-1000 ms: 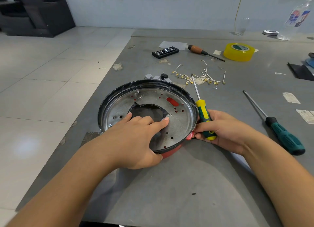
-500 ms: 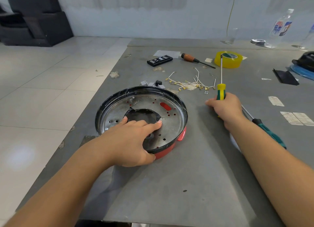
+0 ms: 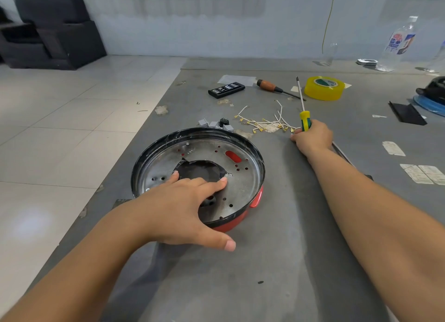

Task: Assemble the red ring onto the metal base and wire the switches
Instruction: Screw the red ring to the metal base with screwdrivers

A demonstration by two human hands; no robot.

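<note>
Two hands busy: left hand (image 3: 178, 208) flat on the round perforated metal base (image 3: 243, 177), right hand (image 3: 313, 138) gripping the yellow-green screwdriver (image 3: 304, 115) upright beside loose white wires (image 3: 265, 123) — snag risk.

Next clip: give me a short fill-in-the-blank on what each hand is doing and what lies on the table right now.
1. The right hand grips a screwdriver whose handle is green and ____.
2. The left hand rests on the ____ base near its central hole.
3. Under the base's black rim shows a ____ ring.
4. The roll of tape is ____.

Missing words: yellow; metal; red; yellow
</note>
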